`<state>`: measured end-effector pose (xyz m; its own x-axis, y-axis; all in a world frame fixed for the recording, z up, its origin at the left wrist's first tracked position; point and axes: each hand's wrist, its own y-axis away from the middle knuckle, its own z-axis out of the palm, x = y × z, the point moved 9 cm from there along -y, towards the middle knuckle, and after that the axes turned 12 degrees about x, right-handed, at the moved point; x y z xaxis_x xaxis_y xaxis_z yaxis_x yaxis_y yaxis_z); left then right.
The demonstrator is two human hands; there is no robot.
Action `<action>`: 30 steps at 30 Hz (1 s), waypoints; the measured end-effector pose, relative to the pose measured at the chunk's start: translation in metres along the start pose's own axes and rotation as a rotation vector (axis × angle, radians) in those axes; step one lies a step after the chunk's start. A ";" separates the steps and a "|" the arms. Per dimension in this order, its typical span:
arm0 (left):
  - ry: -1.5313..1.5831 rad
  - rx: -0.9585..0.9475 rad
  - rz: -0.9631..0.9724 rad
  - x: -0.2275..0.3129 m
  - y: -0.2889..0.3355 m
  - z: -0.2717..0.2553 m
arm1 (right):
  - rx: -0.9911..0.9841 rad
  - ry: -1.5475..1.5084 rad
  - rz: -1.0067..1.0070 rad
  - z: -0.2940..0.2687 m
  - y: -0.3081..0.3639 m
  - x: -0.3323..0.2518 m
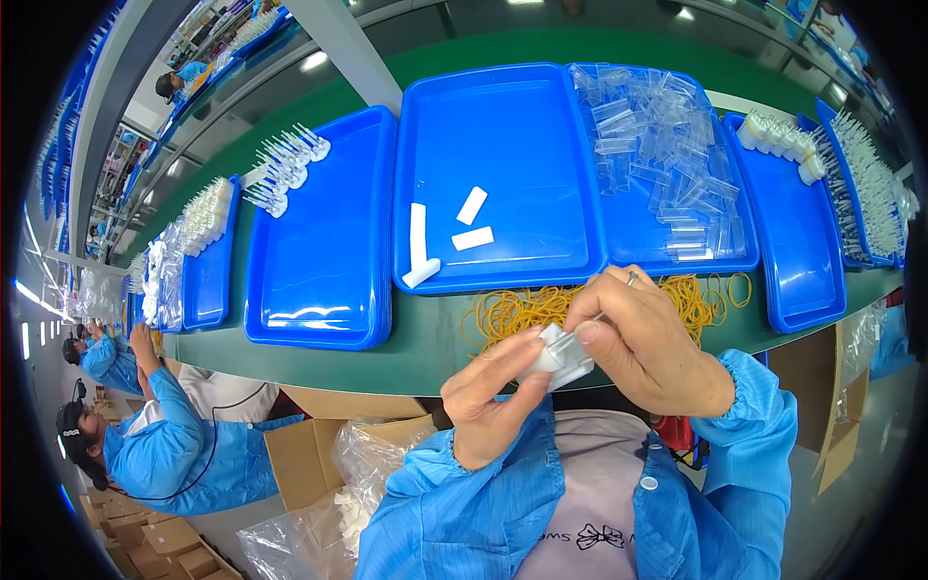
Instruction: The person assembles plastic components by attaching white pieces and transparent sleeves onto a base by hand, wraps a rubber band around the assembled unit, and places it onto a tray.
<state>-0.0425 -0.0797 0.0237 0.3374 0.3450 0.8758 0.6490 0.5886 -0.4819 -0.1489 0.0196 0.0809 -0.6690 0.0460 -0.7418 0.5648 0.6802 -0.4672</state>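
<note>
4 white pieces [472, 206] lie in the central tray [522, 126]. Left hand [495, 398] and right hand [650, 340], fingers narrow, pinch white plastic [557, 356].

Downward head-height fisheye, rim perhaps unclear

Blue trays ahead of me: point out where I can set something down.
Bare: the middle tray, beyond its white pieces; the next tray left, nearside of its spiky white parts; the narrow right tray, nearside of its rounded white parts. Crowded: the tray of clear plastic pieces, and the strip of yellow rubber bands.
</note>
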 end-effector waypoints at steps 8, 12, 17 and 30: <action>-0.139 0.005 0.092 0.004 0.001 0.002 | 0.054 0.035 -0.021 0.001 0.001 0.002; -0.170 -0.007 0.100 0.004 -0.001 0.005 | 0.059 0.017 0.011 0.002 0.002 0.007; -0.080 0.012 -0.220 -0.018 0.001 0.002 | 0.078 0.116 -0.065 0.003 0.005 0.000; -0.361 0.034 0.149 -0.002 -0.013 0.000 | 0.020 -0.223 0.305 0.004 0.013 0.039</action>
<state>-0.0512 -0.0881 0.0278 0.1607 0.6602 0.7337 0.5861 0.5343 -0.6091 -0.1654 0.0268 0.0441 -0.3488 0.0825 -0.9336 0.7324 0.6455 -0.2166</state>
